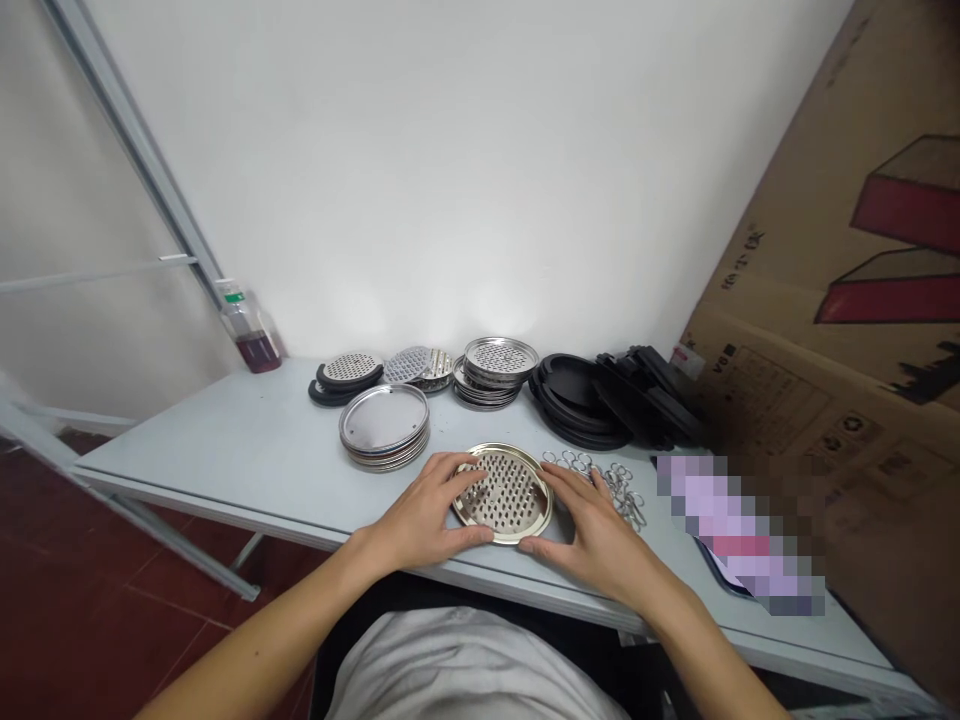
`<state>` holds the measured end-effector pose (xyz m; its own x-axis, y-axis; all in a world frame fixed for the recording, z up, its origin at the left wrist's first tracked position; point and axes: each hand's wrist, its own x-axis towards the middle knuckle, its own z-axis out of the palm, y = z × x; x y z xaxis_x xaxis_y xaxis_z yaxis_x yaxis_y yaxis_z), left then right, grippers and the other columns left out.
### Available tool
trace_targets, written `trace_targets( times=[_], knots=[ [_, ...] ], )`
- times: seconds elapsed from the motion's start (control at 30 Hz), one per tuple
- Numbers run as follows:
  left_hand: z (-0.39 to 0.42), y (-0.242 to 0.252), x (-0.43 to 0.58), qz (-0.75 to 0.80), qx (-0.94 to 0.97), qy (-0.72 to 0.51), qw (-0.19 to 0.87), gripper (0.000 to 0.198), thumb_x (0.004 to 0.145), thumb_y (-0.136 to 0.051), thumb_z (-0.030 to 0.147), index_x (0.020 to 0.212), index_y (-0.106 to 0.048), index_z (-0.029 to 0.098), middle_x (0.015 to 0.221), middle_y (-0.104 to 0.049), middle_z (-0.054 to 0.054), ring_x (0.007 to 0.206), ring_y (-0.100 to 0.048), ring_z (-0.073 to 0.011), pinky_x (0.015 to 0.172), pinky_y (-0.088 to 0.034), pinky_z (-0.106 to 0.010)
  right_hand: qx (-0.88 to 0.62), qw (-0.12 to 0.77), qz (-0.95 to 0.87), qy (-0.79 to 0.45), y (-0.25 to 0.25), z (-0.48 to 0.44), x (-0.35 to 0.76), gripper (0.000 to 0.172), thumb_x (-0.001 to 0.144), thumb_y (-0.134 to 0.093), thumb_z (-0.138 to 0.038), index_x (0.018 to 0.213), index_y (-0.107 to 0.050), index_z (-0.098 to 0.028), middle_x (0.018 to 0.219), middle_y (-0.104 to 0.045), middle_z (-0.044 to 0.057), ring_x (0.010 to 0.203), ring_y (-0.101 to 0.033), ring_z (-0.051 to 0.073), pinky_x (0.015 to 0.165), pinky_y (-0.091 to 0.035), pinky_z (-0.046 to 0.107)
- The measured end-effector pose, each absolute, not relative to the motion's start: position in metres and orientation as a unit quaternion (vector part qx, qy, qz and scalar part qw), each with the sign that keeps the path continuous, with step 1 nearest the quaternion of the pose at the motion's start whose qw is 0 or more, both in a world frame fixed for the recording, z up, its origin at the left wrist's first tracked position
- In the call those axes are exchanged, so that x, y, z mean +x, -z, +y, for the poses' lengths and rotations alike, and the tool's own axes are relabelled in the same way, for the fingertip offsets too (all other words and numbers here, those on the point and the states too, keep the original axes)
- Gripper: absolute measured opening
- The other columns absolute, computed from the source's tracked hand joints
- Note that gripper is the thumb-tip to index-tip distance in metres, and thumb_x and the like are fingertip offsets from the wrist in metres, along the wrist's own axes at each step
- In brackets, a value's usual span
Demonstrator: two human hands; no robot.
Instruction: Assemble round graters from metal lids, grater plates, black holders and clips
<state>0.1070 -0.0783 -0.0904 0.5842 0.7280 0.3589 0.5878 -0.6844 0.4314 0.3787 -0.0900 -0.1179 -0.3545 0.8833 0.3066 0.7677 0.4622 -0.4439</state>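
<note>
Stainless steel shines on a perforated disc (506, 495) with a gold-coloured rim, which sits flat on a pale grey folding table (225, 445) at lower centre, close to the table's front edge. The left hand (424, 510) is half open, its fingers (469, 472) curved over the disc's left side and its thumb along the near rim. The right hand (600, 535) mirrors it, half open, with its fingers on the upper right rim and its thumb at the near edge, so the two hands clasp the disc loosely between them. Just beyond the right hand lies a loose heap of metal split rings (600, 480). Farther back, a stack of plain silver discs (384, 425) stands left of centre. Along the wall behind are stacks of perforated discs (499, 365) and, to their right, a pile of black plastic rings (577, 400). At upper left, a plastic bottle (250, 335) holding dark red liquid stands at the table's back corner. A large cardboard box (825, 300) leans in from the right, and a pixelated patch (739, 535) hides whatever lies at the table's right side.
</note>
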Motion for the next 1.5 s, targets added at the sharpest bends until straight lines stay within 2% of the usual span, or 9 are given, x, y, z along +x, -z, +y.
trace_targets(
  times=[0.27,0.37,0.43,0.57,0.7,0.83,1.0,1.3,1.5],
  knots=[
    [-0.015,0.066,0.149,0.462,0.802,-0.372,0.069,0.036,0.088,-0.069,0.032,0.121,-0.064,0.021,0.127,-0.058,-0.010,0.122,-0.054,-0.0258,0.108,-0.043,-0.043,-0.512,0.253,-0.813,-0.110,0.117,-0.091,0.379,0.078,0.077,-0.068,-0.064,0.139,-0.052,-0.020,0.148,-0.048,0.019,0.141,-0.040,0.036,0.120,-0.010,0.065],
    [0.030,0.049,0.169,0.527,0.756,-0.386,0.035,0.037,0.088,-0.068,0.030,0.122,-0.064,0.018,0.124,-0.060,-0.012,0.123,-0.053,-0.0263,0.109,-0.040,-0.041,-0.511,0.250,-0.815,-0.109,0.118,-0.091,0.380,0.081,0.077,-0.067,-0.065,0.141,-0.049,-0.020,0.149,-0.047,0.019,0.141,-0.040,0.036,0.120,-0.010,0.065],
    [0.055,0.041,0.176,0.553,0.738,-0.386,0.032,0.038,0.088,-0.068,0.028,0.124,-0.064,0.016,0.123,-0.061,-0.015,0.123,-0.053,-0.0298,0.108,-0.040,-0.046,-0.513,0.244,-0.816,-0.110,0.118,-0.090,0.380,0.081,0.078,-0.065,-0.066,0.142,-0.048,-0.020,0.149,-0.047,0.018,0.141,-0.040,0.035,0.120,-0.010,0.065],
    [0.081,0.035,0.176,0.583,0.725,-0.366,0.037,0.032,0.085,-0.072,0.031,0.113,-0.071,0.016,0.113,-0.068,-0.015,0.116,-0.058,-0.0314,0.105,-0.040,-0.046,-0.517,0.235,-0.815,-0.115,0.116,-0.091,0.379,0.081,0.078,-0.065,-0.066,0.142,-0.048,-0.020,0.150,-0.046,0.018,0.142,-0.038,0.035,0.120,-0.010,0.064],
    [0.088,0.031,0.173,0.597,0.723,-0.345,0.051,0.022,0.081,-0.075,0.034,0.097,-0.076,0.019,0.101,-0.074,-0.011,0.107,-0.064,-0.0285,0.102,-0.042,-0.039,-0.515,0.243,-0.813,-0.123,0.116,-0.091,0.379,0.083,0.077,-0.067,-0.066,0.143,-0.047,-0.019,0.149,-0.047,0.018,0.142,-0.039,0.035,0.120,-0.009,0.064],
    [0.088,0.027,0.173,0.611,0.714,-0.336,0.072,0.028,0.075,-0.080,0.038,0.096,-0.077,0.020,0.098,-0.076,-0.010,0.104,-0.066,-0.0293,0.095,-0.046,-0.037,-0.511,0.248,-0.814,-0.121,0.117,-0.090,0.379,0.082,0.077,-0.067,-0.065,0.143,-0.047,-0.019,0.149,-0.047,0.017,0.141,-0.040,0.034,0.121,-0.007,0.064],
    [0.088,0.029,0.170,0.618,0.702,-0.340,0.093,0.022,0.074,-0.080,0.037,0.088,-0.078,0.021,0.092,-0.077,-0.008,0.096,-0.068,-0.0267,0.088,-0.049,-0.034,-0.506,0.260,-0.813,-0.122,0.118,-0.089,0.379,0.082,0.076,-0.069,-0.064,0.143,-0.047,-0.022,0.148,-0.049,0.016,0.141,-0.040,0.035,0.120,-0.008,0.065],
    [0.093,0.028,0.169,0.608,0.690,-0.380,0.097,0.019,0.069,-0.083,0.035,0.083,-0.079,0.022,0.089,-0.076,-0.007,0.094,-0.067,-0.0260,0.087,-0.049,-0.035,-0.509,0.259,-0.812,-0.123,0.120,-0.090,0.380,0.082,0.076,-0.068,-0.065,0.143,-0.047,-0.022,0.148,-0.049,0.017,0.141,-0.040,0.036,0.120,-0.008,0.065],
    [0.087,0.026,0.168,0.555,0.706,-0.435,0.068,0.014,0.073,-0.082,0.029,0.084,-0.079,0.022,0.099,-0.075,-0.006,0.102,-0.065,-0.0244,0.096,-0.046,-0.035,-0.514,0.249,-0.811,-0.123,0.119,-0.090,0.379,0.086,0.076,-0.068,-0.065,0.145,-0.044,-0.019,0.149,-0.047,0.016,0.142,-0.038,0.033,0.121,-0.007,0.063]
  ],
)
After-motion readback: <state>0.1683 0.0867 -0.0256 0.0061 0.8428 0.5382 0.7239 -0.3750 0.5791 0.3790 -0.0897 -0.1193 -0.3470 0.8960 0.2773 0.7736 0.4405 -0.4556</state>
